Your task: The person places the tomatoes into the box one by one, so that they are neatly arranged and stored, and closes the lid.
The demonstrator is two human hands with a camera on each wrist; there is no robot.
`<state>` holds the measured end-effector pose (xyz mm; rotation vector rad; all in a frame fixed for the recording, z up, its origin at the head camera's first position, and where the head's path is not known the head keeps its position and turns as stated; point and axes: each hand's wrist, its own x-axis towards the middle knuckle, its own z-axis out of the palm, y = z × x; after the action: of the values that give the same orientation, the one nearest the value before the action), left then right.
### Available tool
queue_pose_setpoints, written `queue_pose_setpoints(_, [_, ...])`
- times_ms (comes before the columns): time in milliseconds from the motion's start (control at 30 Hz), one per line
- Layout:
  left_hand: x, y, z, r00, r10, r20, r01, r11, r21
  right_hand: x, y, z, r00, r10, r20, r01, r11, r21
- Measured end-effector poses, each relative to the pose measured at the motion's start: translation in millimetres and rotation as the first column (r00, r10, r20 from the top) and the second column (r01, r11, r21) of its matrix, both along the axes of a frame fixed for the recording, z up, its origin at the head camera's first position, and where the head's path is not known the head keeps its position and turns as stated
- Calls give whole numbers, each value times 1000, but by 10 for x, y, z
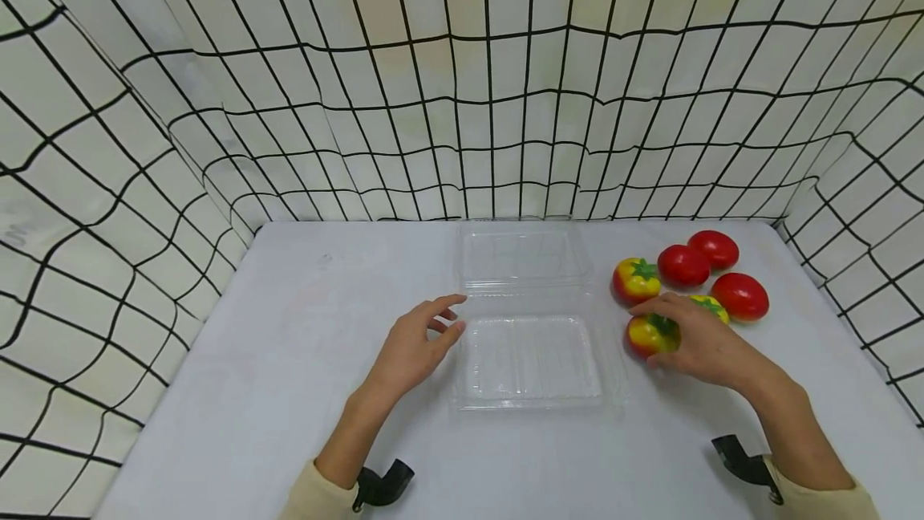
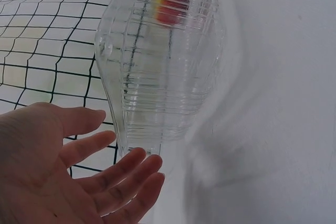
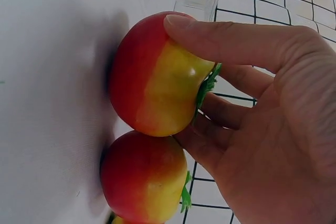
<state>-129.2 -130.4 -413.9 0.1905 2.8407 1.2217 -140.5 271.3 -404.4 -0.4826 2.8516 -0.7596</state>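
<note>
My right hand (image 1: 703,343) grips a red-and-yellow fruit with a green leafy top (image 1: 647,335). In the right wrist view its thumb lies on the fruit's upper side, with the other fingers partly hidden behind. The fruit stands on the white table, right of an open clear plastic clamshell container (image 1: 530,363). My left hand (image 1: 419,343) is beside the container's left edge, fingers spread and slightly bent, holding nothing. In the left wrist view, its fingertips are close to the clear wall (image 2: 157,108); whether they touch it, I cannot tell.
Another red-and-yellow fruit (image 1: 635,279) sits behind the held one, and a third (image 1: 711,307) is partly hidden by the right hand. Three smooth red fruits (image 1: 739,297) lie farther right. The container's lid (image 1: 523,259) lies back, and black netting (image 1: 491,95) surrounds the table.
</note>
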Motion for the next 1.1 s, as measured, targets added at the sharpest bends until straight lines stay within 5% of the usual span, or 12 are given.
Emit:
queue_pose_setpoints(367, [1, -4, -55, 999, -14, 45, 13, 999, 35, 25, 50, -37, 999, -34, 11, 35, 997, -68])
queue_pose_setpoints(1100, [-51, -38, -49, 996, -30, 85, 17, 989, 149, 16, 1, 3, 993, -65, -100, 50, 989, -142])
